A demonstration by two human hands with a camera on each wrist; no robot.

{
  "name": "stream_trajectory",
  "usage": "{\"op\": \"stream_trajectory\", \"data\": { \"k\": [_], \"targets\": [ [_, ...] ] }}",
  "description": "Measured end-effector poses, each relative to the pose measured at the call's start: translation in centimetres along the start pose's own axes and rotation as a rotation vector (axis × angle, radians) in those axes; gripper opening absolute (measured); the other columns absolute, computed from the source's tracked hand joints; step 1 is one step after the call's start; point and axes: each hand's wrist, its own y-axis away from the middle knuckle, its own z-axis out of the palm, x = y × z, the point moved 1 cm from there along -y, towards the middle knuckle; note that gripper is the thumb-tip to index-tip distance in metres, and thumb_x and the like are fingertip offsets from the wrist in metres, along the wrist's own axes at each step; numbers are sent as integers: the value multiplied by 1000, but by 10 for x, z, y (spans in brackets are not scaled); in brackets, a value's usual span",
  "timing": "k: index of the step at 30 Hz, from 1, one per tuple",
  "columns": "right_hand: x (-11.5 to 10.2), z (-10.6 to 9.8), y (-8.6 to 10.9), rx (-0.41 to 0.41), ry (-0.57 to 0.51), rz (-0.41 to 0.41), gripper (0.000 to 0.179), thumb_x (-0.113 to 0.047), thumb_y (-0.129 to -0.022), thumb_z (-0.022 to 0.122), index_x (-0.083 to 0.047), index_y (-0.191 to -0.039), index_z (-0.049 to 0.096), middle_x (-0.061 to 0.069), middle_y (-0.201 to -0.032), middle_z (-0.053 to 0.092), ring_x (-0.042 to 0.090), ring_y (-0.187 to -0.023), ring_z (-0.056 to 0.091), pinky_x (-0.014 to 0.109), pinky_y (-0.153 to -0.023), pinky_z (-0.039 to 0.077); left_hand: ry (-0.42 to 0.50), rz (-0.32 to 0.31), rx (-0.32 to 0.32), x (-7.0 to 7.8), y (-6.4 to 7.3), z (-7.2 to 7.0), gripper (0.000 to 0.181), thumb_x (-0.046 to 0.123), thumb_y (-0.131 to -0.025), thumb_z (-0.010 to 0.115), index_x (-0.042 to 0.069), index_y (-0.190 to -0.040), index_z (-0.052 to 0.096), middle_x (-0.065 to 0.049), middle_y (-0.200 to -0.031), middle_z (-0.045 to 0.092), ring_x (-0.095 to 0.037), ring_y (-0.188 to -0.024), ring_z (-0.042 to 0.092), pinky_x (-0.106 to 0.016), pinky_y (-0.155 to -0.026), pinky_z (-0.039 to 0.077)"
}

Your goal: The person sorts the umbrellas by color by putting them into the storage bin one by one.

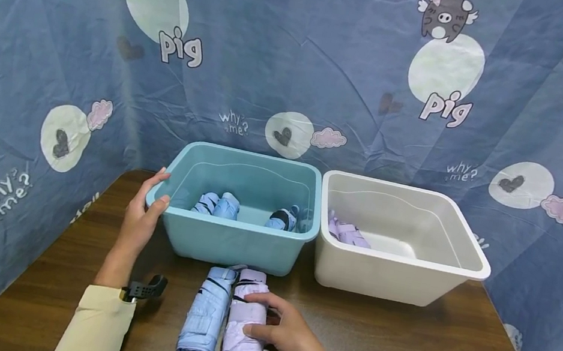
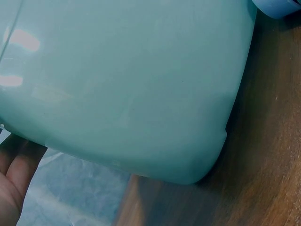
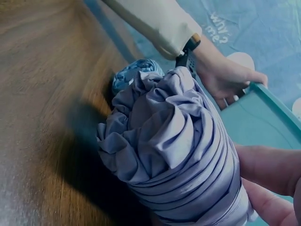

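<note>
My left hand [image 1: 142, 212] holds the left rim of a teal bin [image 1: 232, 247], thumb and fingers at its edge; the left wrist view shows the bin's outer wall [image 2: 117, 94] with part of the hand [image 2: 16, 174]. On the table in front lie two folded umbrellas side by side, a light blue umbrella [image 1: 206, 316] and a lilac umbrella [image 1: 243, 339]. My right hand [image 1: 288, 328] grips the lilac one from its right side, thumb and fingers apart along its length. Seen in the right wrist view, its gathered fabric end [image 3: 164, 136] faces the camera.
Several blue folded umbrellas [image 1: 226, 206] lie inside the teal bin. Right beside it stands a white bin [image 1: 375, 277] with lilac folded umbrellas [image 1: 351, 236] at its left end. A blue patterned cloth [image 1: 302, 39] hangs behind the brown wooden table [image 1: 397, 350].
</note>
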Motion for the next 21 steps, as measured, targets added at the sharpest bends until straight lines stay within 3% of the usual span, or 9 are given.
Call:
{"op": "stream_trajectory", "data": {
  "k": [8, 16, 21],
  "targets": [
    [-4, -10, 8, 6, -72, 1, 51, 3, -79, 71, -4, -128, 59, 17, -109, 59, 27, -91, 64, 38, -72, 54, -12, 19, 22, -26, -7, -1, 50, 20, -96, 52, 20, -145, 43, 7, -155, 31, -23, -140, 30, -47, -106, 27],
    [-9, -22, 15, 67, -59, 1, 46, -11, -83, 74, -9, -127, 62, 15, -121, 55, 23, -91, 63, 36, -70, 53, -18, 14, 27, -26, -7, 0, 50, 21, -96, 52, 21, -145, 44, 9, -155, 31, -21, -139, 30, -40, -106, 28],
    [-13, -30, 21, 103, -44, -8, 41, -17, -88, 70, -9, -128, 61, 17, -131, 48, 22, -92, 62, 38, -71, 54, -14, 9, 15, -15, -4, -1, 50, 18, -95, 52, 14, -145, 43, 3, -156, 31, -25, -140, 30, -32, -103, 28]
  ]
}}
